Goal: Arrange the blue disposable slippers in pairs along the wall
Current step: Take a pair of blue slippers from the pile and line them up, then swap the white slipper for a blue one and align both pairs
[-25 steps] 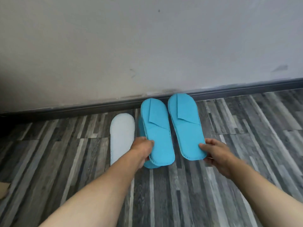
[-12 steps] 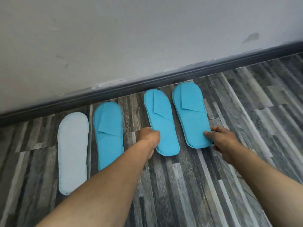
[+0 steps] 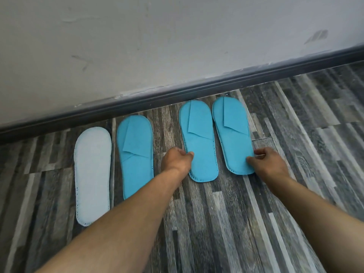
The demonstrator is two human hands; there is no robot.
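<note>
1. Right-hand pair done, by the look of it: two blue slippers (image 3: 199, 142) and (image 3: 231, 134) lie side by side, toes near the baseboard (image 3: 197, 91).
2. Left hand (image 3: 175, 159) pinches the edge of the inner one; right hand (image 3: 269, 163) nips the heel edge of the outer.
3. Left of them, a third blue slipper (image 3: 136, 154) sits beside a pale, sole-up one (image 3: 92, 174).
4. Judgement: that one likely needs flipping.
</note>
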